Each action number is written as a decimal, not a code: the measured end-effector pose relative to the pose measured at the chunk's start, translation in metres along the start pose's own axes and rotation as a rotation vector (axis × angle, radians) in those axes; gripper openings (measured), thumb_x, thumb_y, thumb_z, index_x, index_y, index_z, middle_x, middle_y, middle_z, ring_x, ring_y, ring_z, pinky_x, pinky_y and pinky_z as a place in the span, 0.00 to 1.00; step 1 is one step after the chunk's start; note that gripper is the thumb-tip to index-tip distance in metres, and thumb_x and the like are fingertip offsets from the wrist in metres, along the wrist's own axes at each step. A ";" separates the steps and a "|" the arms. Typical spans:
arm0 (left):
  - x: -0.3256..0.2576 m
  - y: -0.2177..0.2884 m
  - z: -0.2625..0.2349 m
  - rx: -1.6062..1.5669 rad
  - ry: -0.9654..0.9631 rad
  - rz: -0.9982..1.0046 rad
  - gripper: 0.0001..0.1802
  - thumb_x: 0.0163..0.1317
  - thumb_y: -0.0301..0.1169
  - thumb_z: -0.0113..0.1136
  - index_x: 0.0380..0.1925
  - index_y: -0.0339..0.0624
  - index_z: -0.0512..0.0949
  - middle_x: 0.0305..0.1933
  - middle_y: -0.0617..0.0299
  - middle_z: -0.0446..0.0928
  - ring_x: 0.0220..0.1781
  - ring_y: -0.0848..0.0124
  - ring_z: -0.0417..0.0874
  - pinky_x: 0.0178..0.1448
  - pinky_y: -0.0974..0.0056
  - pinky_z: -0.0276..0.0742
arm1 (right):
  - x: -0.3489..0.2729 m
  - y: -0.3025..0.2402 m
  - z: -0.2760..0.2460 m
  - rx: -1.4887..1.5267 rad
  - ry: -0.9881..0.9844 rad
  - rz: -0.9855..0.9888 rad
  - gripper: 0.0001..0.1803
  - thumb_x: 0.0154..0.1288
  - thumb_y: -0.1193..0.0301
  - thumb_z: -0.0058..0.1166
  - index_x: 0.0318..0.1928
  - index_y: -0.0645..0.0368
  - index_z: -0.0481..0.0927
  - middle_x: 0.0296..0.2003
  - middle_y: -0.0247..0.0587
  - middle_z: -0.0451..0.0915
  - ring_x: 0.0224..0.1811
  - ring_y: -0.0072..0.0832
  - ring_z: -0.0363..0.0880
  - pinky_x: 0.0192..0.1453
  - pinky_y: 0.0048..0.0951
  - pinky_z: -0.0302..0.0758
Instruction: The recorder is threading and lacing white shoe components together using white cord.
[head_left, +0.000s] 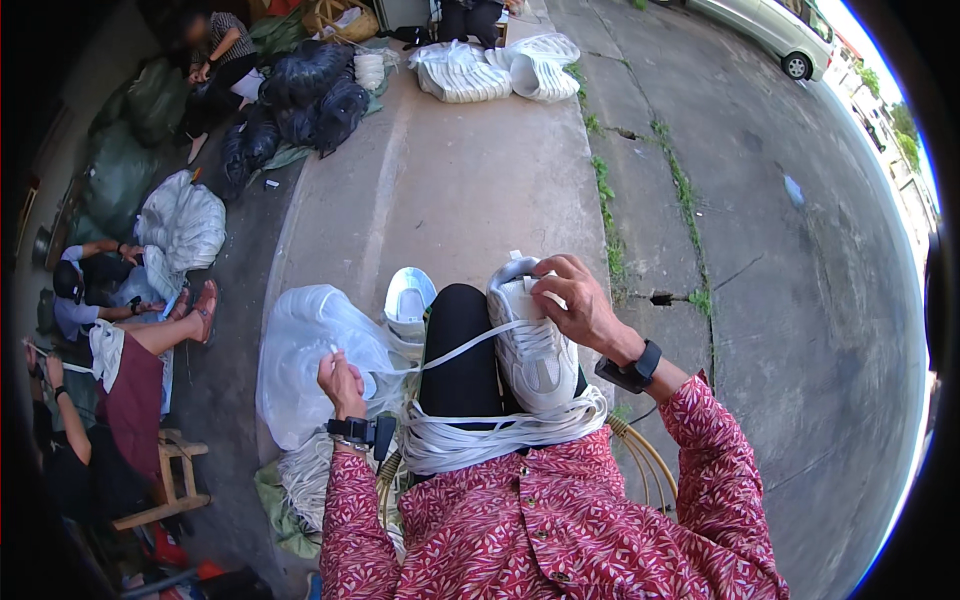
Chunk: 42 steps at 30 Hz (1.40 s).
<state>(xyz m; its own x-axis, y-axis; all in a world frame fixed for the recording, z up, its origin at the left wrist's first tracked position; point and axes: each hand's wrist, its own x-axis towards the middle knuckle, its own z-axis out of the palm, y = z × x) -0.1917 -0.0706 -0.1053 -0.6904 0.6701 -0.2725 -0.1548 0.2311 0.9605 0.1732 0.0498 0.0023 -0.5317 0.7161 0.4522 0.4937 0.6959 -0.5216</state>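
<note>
White shoe [533, 345] propped on the knee, toe toward the lap. Right hand [575, 300] curled over the tongue end, fingers pinching at the eyelets. Left hand [342, 382] closed on the free lace [455, 350], pulled taut across the leg. Lower eyelets seemingly laced, top ones apparently left to do. Loose laces [500, 432] heaped across the lap, plenty unused. Second shoe [408, 300] parked beside the knee, against a clear bag [300, 350]. Other people seated off left.

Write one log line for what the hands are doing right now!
left hand: pulls white lace taut | right hand: grips white sneaker on lap | bundle of laces across thighs
</note>
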 end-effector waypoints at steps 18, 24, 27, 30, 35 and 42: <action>-0.093 0.048 0.152 0.615 -0.728 0.514 0.09 0.56 0.31 0.58 0.27 0.35 0.79 0.22 0.49 0.77 0.24 0.61 0.80 0.30 0.62 0.72 | -0.010 -0.003 0.045 0.061 -0.064 0.080 0.06 0.46 0.76 0.57 0.29 0.57 0.80 0.52 0.45 0.73 0.60 0.43 0.64 0.66 0.49 0.53; -0.090 0.052 0.155 0.669 -0.750 0.505 0.09 0.53 0.33 0.57 0.24 0.38 0.79 0.25 0.49 0.78 0.29 0.51 0.81 0.33 0.56 0.75 | -0.009 -0.005 0.044 0.061 -0.069 0.089 0.07 0.44 0.76 0.57 0.29 0.57 0.80 0.52 0.45 0.73 0.60 0.42 0.64 0.66 0.49 0.52; -0.087 0.051 0.156 0.656 -0.754 0.522 0.09 0.51 0.32 0.57 0.22 0.38 0.78 0.24 0.48 0.78 0.29 0.51 0.81 0.33 0.56 0.75 | -0.006 -0.009 0.045 0.059 -0.047 0.089 0.07 0.43 0.76 0.57 0.28 0.56 0.80 0.52 0.44 0.73 0.59 0.42 0.65 0.66 0.49 0.53; -0.090 0.050 0.159 0.662 -0.739 0.528 0.09 0.50 0.32 0.56 0.21 0.38 0.78 0.23 0.48 0.77 0.29 0.50 0.81 0.33 0.55 0.75 | -0.007 -0.010 0.049 0.059 -0.003 0.079 0.06 0.43 0.77 0.58 0.26 0.56 0.80 0.51 0.44 0.74 0.59 0.42 0.66 0.65 0.49 0.53; -0.094 0.070 0.164 0.867 -0.786 0.647 0.07 0.49 0.31 0.54 0.22 0.39 0.78 0.23 0.47 0.77 0.29 0.49 0.81 0.33 0.51 0.76 | -0.010 -0.014 0.047 0.032 -0.017 0.068 0.07 0.42 0.77 0.59 0.27 0.56 0.82 0.51 0.45 0.75 0.58 0.42 0.67 0.65 0.47 0.55; -0.098 0.073 0.160 0.827 -0.739 0.793 0.09 0.51 0.29 0.57 0.31 0.37 0.77 0.27 0.47 0.76 0.30 0.48 0.79 0.33 0.49 0.73 | -0.013 -0.012 0.041 -0.002 -0.055 0.050 0.07 0.42 0.73 0.62 0.28 0.55 0.84 0.52 0.44 0.74 0.59 0.42 0.66 0.65 0.47 0.56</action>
<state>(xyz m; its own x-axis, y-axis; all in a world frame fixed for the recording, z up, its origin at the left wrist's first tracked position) -0.0220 -0.0067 -0.0169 0.1809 0.9767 0.1151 0.7476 -0.2126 0.6292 0.1464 0.0299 -0.0272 -0.5437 0.7459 0.3848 0.5219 0.6595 -0.5410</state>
